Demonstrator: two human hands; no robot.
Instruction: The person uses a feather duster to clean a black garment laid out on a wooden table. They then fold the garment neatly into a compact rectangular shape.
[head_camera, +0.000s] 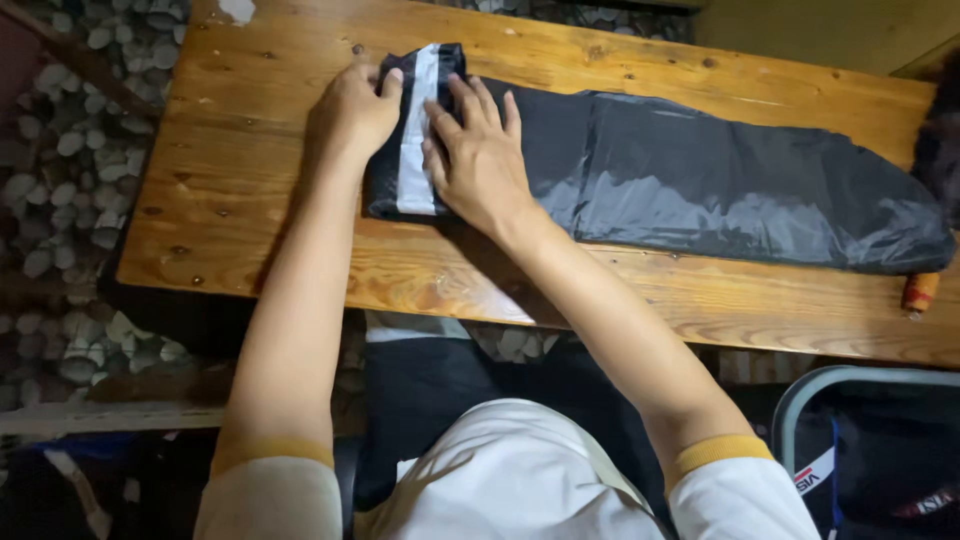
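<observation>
First, check your left hand (352, 112) at the upper left of centre: it lies curled over the rolled end of the black garment (700, 185), fingers bent loosely around the roll's outer edge, thumb on top, pressing rather than gripping. Keep that pressure even along the whole width of the roll so the end does not spring open.

Just to its right, the white reflective strip (418, 130) runs across the roll, from the far edge of the fold toward you. Use it as a guide: if it stays straight and square to the cloth's length, the roll is true, in my judgement.

Your right hand (480, 160) lies flat on the cloth directly beside the strip, fingers spread and extended, palm down, holding nothing. Press with the whole palm, and smooth trapped air toward the unrolled part before turning the roll further; the shiny fabric looks slippery and likely to slide.

The garment lies on the wooden table (250, 220), from upper centre to the right edge of the frame. Its long axis runs left to right, dipping slightly toward the lower right; the rolled end points left, the loose tapered end right, near an orange-tipped object (920, 291) at the table's edge.
</observation>
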